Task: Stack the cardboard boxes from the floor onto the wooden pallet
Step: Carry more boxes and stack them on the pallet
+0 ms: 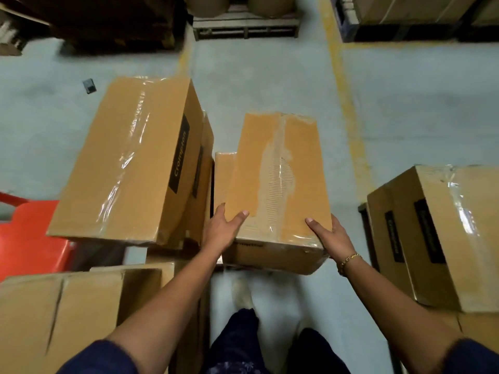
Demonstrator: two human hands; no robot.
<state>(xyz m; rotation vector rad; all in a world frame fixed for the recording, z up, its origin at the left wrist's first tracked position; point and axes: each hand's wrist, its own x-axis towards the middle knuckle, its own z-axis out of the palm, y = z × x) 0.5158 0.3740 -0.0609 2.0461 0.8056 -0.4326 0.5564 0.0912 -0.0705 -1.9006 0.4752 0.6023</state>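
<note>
Picking up centre box [278, 179], gripped at near corners by left hand [224, 229] and right hand [328, 234], fingers [221, 209] wrapped round its sides. Next: level lift and carry.

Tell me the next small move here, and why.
Probably lift the box straight up: the left hand and right hand hold its near corners, thumbs on top, and a larger box crowds its left side.
</note>
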